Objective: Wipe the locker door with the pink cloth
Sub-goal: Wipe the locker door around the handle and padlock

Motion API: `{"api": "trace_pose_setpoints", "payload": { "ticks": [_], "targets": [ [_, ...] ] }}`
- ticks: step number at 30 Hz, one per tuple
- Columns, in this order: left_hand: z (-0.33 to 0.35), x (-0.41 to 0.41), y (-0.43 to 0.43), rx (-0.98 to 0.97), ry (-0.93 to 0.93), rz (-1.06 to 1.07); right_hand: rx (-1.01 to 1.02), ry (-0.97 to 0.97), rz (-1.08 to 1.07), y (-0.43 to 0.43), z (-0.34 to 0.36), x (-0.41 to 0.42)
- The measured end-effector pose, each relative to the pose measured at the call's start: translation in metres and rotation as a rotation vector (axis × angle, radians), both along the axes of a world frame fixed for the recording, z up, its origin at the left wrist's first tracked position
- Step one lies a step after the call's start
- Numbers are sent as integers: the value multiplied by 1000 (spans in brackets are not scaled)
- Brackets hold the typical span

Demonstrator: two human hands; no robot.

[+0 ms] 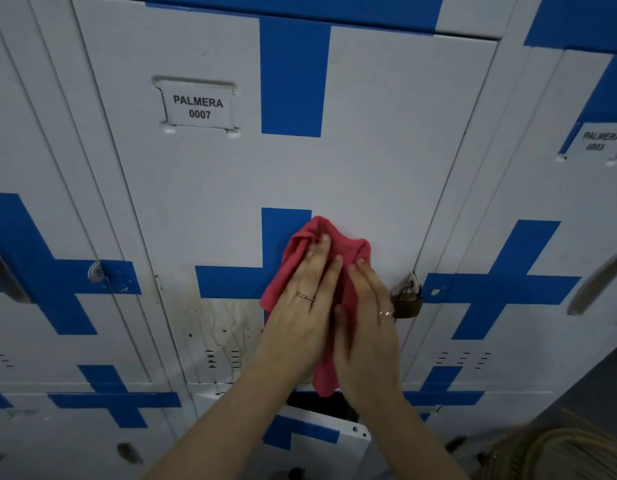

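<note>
Wiping stroke on the locker door. The pink cloth lies bunched against the door's lower middle, partly over the blue cross. The left hand and right hand press it flat side by side, fingers straight and gripping nothing. Good practice is even palm pressure, overlapping passes, and a cloth spread wider so no fold skips the paint. The brown streaked stain, just left of the hands, likely needs firmer rubbing. Open panel lies above, up to the name label. At the right edge the padlock, just beside the right hand, could snag the cloth.
</note>
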State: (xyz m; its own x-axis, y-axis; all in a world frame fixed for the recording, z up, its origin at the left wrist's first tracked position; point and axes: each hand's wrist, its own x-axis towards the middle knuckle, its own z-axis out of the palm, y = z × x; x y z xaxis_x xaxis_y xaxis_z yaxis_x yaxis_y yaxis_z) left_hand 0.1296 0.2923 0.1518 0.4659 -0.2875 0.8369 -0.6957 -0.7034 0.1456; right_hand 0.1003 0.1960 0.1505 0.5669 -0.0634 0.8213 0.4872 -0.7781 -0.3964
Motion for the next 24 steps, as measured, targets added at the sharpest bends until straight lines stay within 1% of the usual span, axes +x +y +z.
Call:
{"api": "trace_pose_setpoints", "payload": {
  "ticks": [4, 7, 13, 17, 20, 24],
  "targets": [
    [2, 13, 8, 144, -135, 146, -228, 80, -28, -11, -37, 12],
    [1, 16, 10, 201, -183, 227, -302, 69, -43, -23, -48, 20],
    [2, 34, 19, 354, -278, 350, -248, 33, 62, -38, -26, 22],
    [2, 31, 18, 319, -265, 325, -243, 61, 90, -39, -24, 22],
    [0, 25, 12, 308, -254, 338, -218, 97, 103, -37, -23, 22],
    [-15, 20, 8, 311, -217, 363, -238, 93, 101, -37, -25, 20]
  ]
}}
